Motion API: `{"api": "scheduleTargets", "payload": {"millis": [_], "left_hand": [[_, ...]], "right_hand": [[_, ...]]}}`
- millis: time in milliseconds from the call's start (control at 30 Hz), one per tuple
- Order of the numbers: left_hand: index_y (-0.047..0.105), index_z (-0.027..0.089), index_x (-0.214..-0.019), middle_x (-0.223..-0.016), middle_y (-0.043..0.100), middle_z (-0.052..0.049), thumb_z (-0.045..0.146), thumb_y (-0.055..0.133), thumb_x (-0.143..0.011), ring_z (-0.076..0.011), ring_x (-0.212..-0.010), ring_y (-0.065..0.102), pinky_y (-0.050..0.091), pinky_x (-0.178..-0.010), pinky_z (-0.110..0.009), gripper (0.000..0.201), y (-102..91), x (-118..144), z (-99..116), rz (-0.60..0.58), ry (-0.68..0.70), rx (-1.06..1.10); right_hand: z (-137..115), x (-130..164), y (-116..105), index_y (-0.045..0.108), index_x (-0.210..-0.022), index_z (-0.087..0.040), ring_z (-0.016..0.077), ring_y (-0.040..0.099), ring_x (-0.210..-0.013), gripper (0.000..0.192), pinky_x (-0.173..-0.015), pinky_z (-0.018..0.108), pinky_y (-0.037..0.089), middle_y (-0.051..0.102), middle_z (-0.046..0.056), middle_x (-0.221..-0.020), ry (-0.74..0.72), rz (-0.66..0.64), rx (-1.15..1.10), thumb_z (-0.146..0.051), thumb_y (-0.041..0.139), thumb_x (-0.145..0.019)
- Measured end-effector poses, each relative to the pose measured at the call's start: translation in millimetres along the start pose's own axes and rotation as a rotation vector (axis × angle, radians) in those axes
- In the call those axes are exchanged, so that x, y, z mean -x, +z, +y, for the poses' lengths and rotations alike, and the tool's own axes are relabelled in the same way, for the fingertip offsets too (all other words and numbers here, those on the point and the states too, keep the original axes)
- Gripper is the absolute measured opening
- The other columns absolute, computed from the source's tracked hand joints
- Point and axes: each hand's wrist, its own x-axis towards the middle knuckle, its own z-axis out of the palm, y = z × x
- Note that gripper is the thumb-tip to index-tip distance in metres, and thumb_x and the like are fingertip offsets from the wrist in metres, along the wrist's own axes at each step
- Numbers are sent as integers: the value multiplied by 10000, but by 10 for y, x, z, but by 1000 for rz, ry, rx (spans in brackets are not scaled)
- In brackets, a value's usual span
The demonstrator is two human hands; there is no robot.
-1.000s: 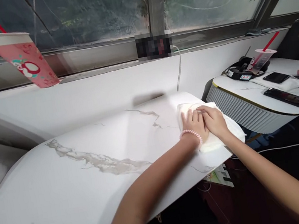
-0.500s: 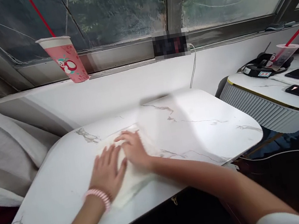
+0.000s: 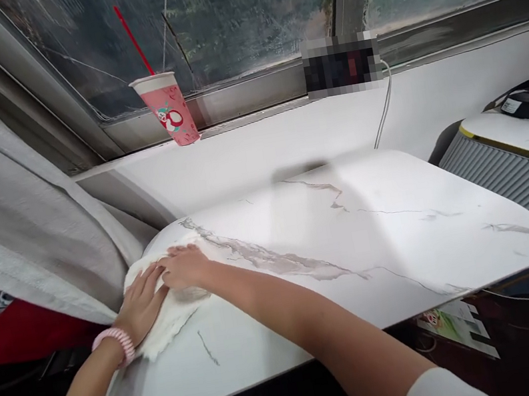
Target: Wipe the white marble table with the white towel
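Observation:
A white cloth lies flat at the left end of a white marble-patterned table. My left hand, with a pink bead bracelet on the wrist, presses flat on the cloth's near part. My right hand presses flat on the cloth's far part, its arm reaching across from the lower right. The two hands touch each other on top of the cloth.
A pink paper cup with a red straw stands on the window ledge. A grey curtain hangs at the left, next to the table's end. A white cable runs down the wall. A second white table stands at the right.
Both hands have slid the cloth from the table's right end across to its left end. My view has turned left with them.

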Motion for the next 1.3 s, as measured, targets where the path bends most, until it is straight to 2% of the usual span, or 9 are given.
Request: {"api": "scheduleTargets", "payload": {"millis": [133,367,533,700,833,933,1000,1100,1300], "left_hand": [[470,118,-1443,-1549,452,-153,380,221,-936,-311,-1467,361,297,-1192,-531,622,10,-342,365,-66,-106,166],[461,138,-1460,-1573,422,-133,352,277,-933,-321,-1480,331,275,-1202,-541,598,-41,-787,1250,-77,-64,176],[364,129,-1530,-1635,303,-119,329,273,-962,-307,-1519,248,193,-1234,-543,609,-167,-1144,2440,-155,18,168],[236,115,-1581,-1667,207,-101,351,220,-993,-287,-1546,156,103,-1261,-518,635,-332,-1443,3795,-217,182,252],[237,123,-1582,-1672,192,-83,380,202,-998,-272,-1552,127,83,-1266,-517,639,-448,-1406,4775,-223,339,360],[263,121,-1575,-1665,222,-85,421,216,-996,-290,-1548,137,69,-1267,-530,653,-529,-1240,5344,-205,456,427],[274,128,-1571,-1658,249,-80,434,220,-997,-286,-1546,151,74,-1269,-528,652,-584,-1120,5593,-198,530,461],[288,149,-1565,-1661,249,-59,435,210,-1005,-261,-1547,153,100,-1271,-511,634,-649,-981,5750,-195,612,499],[305,148,-1553,-1665,241,-63,436,206,-1019,-253,-1546,151,107,-1271,-498,615,-659,-835,5548,-197,692,484]], "right_hand": [[258,98,-28,463,-1473,-151,224,261,-1522,489,-1263,443,150,294,120,-1634,85,166,65,-294,330,-1024],[877,464,-357,502,-1428,-137,228,307,-1497,449,-1251,440,164,364,131,-1602,113,279,146,-238,359,-1015],[1659,1098,-891,544,-1395,-124,233,362,-1470,457,-1235,444,221,425,138,-1566,170,339,229,-179,394,-966],[2518,2044,-1491,616,-1335,-128,239,448,-1419,484,-1204,434,318,545,124,-1474,236,478,257,-172,402,-903],[3007,3036,-1815,650,-1303,-173,250,467,-1407,499,-1202,455,332,573,90,-1453,313,582,238,-216,424,-860],[3181,3770,-1919,676,-1262,-200,253,459,-1415,476,-1210,471,312,554,77,-1474,433,661,235,-284,427,-866],[3188,4149,-1926,676,-1266,-206,266,459,-1415,482,-1209,494,305,543,87,-1482,503,700,252,-329,418,-877],[3065,4461,-1875,680,-1263,-225,276,479,-1399,486,-1196,520,320,575,89,-1449,579,750,301,-352,400,-886],[2709,4416,-1679,700,-1209,-186,280,517,-1363,476,-1167,510,369,637,114,-1368,610,817,377,-309,388,-870]]}}
